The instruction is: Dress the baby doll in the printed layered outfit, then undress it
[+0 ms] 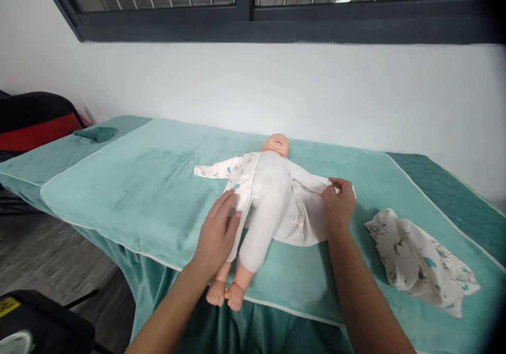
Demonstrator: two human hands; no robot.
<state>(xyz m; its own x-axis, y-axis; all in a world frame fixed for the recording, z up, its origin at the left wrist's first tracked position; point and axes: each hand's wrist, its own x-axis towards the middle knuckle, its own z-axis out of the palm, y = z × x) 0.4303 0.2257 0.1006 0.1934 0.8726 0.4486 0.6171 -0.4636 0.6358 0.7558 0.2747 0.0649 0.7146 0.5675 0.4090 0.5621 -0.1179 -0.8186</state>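
On its back on the bed lies a baby doll (pixel 271 177) with a white bodysuit and bare feet. A white baby jacket (pixel 298 214) with a green print is spread open beneath it. The doll's arm on the left is inside a printed sleeve, and one front panel covers that side of its chest. My left hand (pixel 219 227), fingers extended, rests by the lower edge of that panel, beside the doll's leg. On the right, the fingers of my right hand (pixel 339 198) are closed on the jacket near the end of the doll's other arm, whose hand is hidden.
Crumpled printed baby clothing (pixel 422 264) lies at the right on the green bed cover (pixel 158 185). A white wall and a dark window frame (pixel 166 25) stand behind the bed. A black and red chair (pixel 35 119) is at the left, and a black object (pixel 43 325) below it.
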